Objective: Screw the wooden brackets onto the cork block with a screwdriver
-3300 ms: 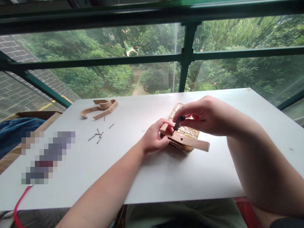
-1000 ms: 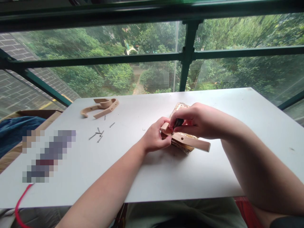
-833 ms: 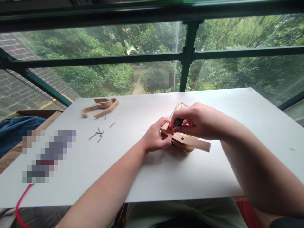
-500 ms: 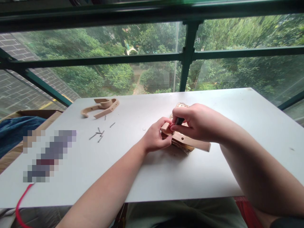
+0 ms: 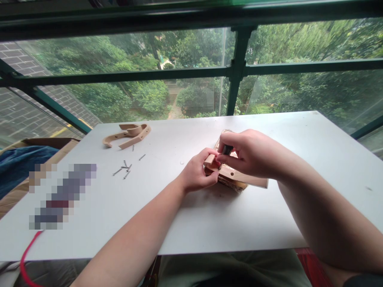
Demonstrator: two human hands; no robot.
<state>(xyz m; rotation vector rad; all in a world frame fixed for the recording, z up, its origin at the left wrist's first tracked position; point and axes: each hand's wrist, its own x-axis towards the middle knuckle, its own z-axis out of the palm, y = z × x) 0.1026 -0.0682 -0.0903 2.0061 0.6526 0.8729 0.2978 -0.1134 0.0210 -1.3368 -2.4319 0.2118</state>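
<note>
**Across a wrapped block (image 5: 240, 187), a wooden piece (image 5: 253, 180) lies under two hands**

Right of the middle of the surface (image 5: 209, 231), the pale wooden piece lies over the shiny, clear-wrapped block, its straight end sticking out past the block's right side. A dark round hole shows in its upper face. At its other end, the left hand (image 5: 199, 171) has its grip closed on the wood, thumb on the near side and fingers on the far side, beside a short upturned end.

The right hand (image 5: 249, 153) comes in from above, its grip pinched together on a dark-handled tool (image 5: 227, 150), which is tilted over the wood near the left hand's fingertips. The fingers cover much of the tool, so whether its tip touches the wood cannot be told.

Well apart, toward the far left of the surface, sit curved wooden parts (image 5: 136, 137) with holes in them. Loose screws (image 5: 125, 167) lie nearer, several in a small cluster and two set apart.

Farther left is a blurred-out item (image 5: 64, 195), with a red cord (image 5: 26, 251) near its lower end. Beyond the surface's left edge, blue cloth (image 5: 26, 159) lies in a cardboard box (image 5: 67, 144). Green window bars (image 5: 236, 71) stand behind, with trees (image 5: 191, 52) outside.
</note>
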